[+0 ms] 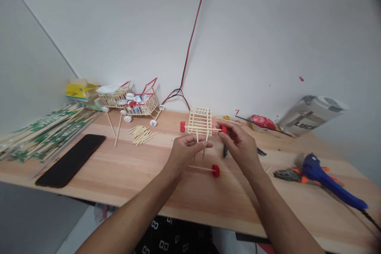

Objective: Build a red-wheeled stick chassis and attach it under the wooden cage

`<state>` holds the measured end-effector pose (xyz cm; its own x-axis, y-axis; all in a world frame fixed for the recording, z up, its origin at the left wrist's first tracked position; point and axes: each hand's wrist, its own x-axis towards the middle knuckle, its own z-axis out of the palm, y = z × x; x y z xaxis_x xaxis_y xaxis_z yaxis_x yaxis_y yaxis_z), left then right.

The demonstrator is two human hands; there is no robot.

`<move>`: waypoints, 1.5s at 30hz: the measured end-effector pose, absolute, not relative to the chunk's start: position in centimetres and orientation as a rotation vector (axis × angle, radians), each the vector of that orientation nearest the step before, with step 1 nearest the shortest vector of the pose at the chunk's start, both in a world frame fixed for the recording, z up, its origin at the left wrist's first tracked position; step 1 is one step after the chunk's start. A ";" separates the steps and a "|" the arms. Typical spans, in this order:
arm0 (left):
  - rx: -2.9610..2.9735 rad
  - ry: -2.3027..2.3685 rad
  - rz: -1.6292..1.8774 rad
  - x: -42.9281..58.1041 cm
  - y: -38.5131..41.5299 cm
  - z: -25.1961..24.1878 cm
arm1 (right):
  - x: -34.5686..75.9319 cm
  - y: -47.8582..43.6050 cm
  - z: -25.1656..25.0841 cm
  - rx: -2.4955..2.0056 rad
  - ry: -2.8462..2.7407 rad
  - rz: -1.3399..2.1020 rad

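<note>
A small cart made of wooden sticks (201, 118), with red bottle-cap wheels, is held up above the table in front of me. My left hand (190, 149) is closed around its lower sticks, thumb across the front. At the cart's right side my right hand (238, 143) pinches the red cap wheel (223, 129) on the end of an axle stick. Another red cap (182, 126) sits on that axle's left end. Lower down, a second axle stick carries a red cap (216, 170) at its right end; its left end is hidden behind my left hand.
Two finished-looking stick carts with white wheels, one a cart full of caps (143, 105), stand at the back left. Nearby lie short sticks (142, 134), packaged chopsticks (53, 131) and a black phone (71, 160). To the right are a blue glue gun (330, 186), pliers (287, 175) and a tilted canister (309, 115).
</note>
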<state>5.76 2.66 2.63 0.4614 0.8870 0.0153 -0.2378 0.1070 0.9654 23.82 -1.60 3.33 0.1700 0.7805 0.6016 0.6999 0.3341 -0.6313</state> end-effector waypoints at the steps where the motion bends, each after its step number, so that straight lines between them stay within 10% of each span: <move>1: 1.175 0.697 0.934 5.8 2.7 2.6 | 23.8 -1.6 3.3 -1.388 -1.540 0.109; 45: 1.184 0.689 0.915 5.5 2.2 3.3 | 23.3 -1.8 3.6 -1.373 -1.471 0.185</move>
